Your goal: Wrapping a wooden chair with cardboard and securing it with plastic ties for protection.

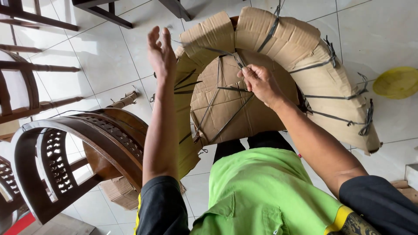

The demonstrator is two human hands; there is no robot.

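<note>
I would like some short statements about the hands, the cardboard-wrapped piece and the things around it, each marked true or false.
1. The right hand pinches a strap on the cardboard-wrapped piece. True.
2. The left hand grips a knife. False: it is open and holds nothing.
3. A dark wooden chair stands at the left. True.
4. The floor is carpeted. False: it has pale tiles.
5. A yellow round thing lies at the right. True.

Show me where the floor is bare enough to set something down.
Bare tile lies between the dark chair legs at the top and the curved wooden chair. More shows at the right, between the cardboard-wrapped piece and the yellow disc. The left edge is crowded with chairs. The right hand pinches a strap; the left hand is open.
</note>
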